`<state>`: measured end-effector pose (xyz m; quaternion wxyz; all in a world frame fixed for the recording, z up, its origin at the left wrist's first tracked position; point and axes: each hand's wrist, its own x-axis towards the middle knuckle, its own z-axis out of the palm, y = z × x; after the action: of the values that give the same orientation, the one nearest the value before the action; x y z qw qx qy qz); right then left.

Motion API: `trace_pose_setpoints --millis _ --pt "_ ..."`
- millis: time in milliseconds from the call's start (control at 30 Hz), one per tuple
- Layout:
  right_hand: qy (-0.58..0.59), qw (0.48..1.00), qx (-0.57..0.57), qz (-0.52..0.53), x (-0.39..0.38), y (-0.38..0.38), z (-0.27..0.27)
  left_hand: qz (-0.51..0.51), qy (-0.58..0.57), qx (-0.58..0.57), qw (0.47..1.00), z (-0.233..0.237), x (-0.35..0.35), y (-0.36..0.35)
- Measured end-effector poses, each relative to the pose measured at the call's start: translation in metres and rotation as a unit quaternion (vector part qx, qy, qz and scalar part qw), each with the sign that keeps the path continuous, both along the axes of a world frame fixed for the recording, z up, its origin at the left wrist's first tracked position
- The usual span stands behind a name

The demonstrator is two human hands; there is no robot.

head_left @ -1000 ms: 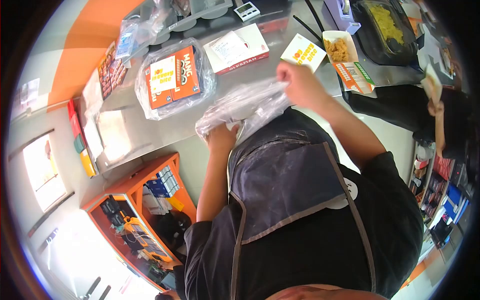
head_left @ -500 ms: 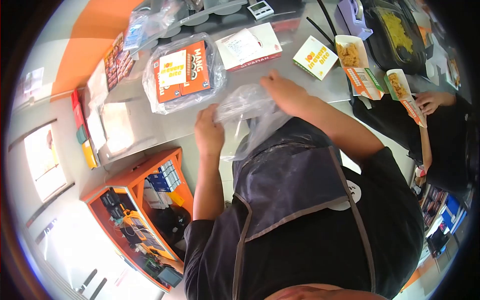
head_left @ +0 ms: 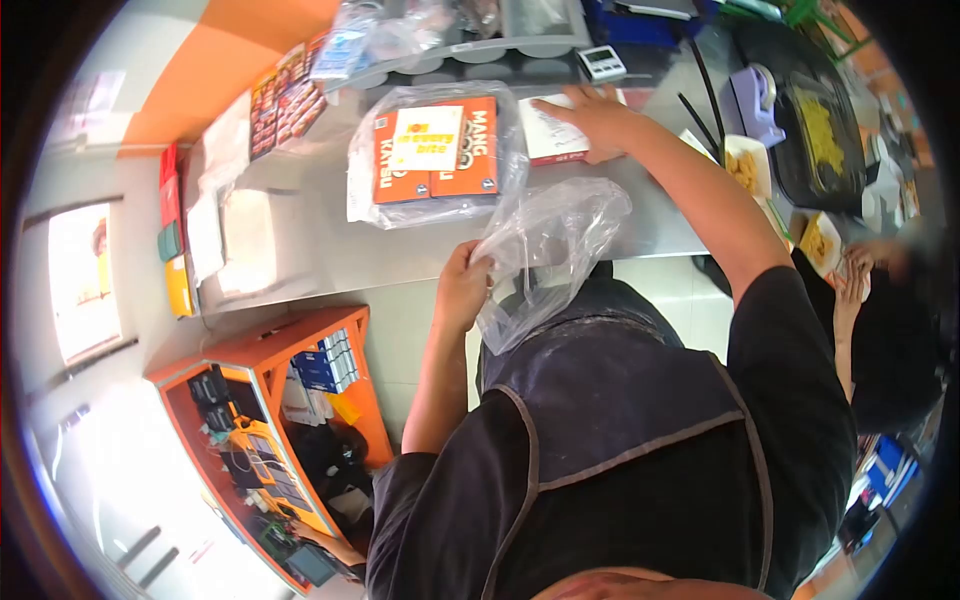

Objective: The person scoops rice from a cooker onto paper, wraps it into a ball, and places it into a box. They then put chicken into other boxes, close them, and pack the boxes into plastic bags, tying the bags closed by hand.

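- Clear plastic bag (head_left: 560, 235): between one and two o'clock from the centre of my head view. It is thin and crumpled, with its lower part hanging past the table edge in front of the dark apron (head_left: 620, 390).
- Left hand (head_left: 465, 287): close to the dial's centre. I find it grasping the bag by its edge, fingers clenched on the film.
- Right hand (head_left: 598, 125): at one o'clock, arm stretched over the steel table (head_left: 325, 215). It rests on the white box (head_left: 547, 140) with fingers spread across the top; I cannot tell whether it has taken a grip.
- White box: also at one o'clock, lying flat on the table, red along its near side.
- Orange boxes (head_left: 463, 172): between eleven and twelve o'clock, inside a second clear bag (head_left: 363, 160), just beside the white box on its nine o'clock side. I note a white card (head_left: 425, 138) on top, reading "in every bite".
- White timer (head_left: 602, 63): at one o'clock, beyond the white box.
- Lilac tape dispenser (head_left: 755, 108): at two o'clock, beside the black tray (head_left: 785, 175) holding yellow food (head_left: 823, 140).
- Food carton (head_left: 820, 243): near three o'clock, with a co-worker's hands (head_left: 856, 272) at it.
- Orange shelf unit (head_left: 300, 335): toward eight o'clock, below the tabletop.
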<state>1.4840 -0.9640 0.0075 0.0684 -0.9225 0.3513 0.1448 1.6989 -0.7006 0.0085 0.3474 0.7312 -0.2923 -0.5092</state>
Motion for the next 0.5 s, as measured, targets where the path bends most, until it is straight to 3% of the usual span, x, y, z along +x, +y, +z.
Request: trace_pose_setpoints --millis 33,67,133,167,233,400,500 --pt "-0.003 0.998 0.064 -0.026 -0.001 -0.004 0.003 0.039 0.094 0.032 0.994 0.002 0.000 -0.004" --pt "0.002 0.998 0.059 -0.018 -0.002 -0.009 0.012 0.040 0.143 0.021 0.989 0.005 0.001 -0.008" --pt "-0.002 0.993 0.081 -0.091 -0.009 -0.016 0.030 0.033 0.182 0.016 0.983 -0.002 0.001 -0.018" --pt "-0.014 0.996 0.011 -0.082 -0.014 -0.016 0.037 0.018 0.217 0.016 0.976 -0.004 0.000 -0.024" --pt "-0.039 0.996 -0.054 -0.064 -0.024 -0.020 0.062 0.016 0.245 0.022 0.969 -0.006 -0.005 -0.041" --pt "-0.075 0.995 -0.051 -0.043 -0.016 0.015 0.159 0.005 0.327 0.039 0.944 -0.006 -0.032 -0.085" --pt "-0.132 0.991 -0.019 -0.032 -0.007 0.039 0.165 -0.010 0.364 0.053 0.930 -0.016 -0.044 -0.107"
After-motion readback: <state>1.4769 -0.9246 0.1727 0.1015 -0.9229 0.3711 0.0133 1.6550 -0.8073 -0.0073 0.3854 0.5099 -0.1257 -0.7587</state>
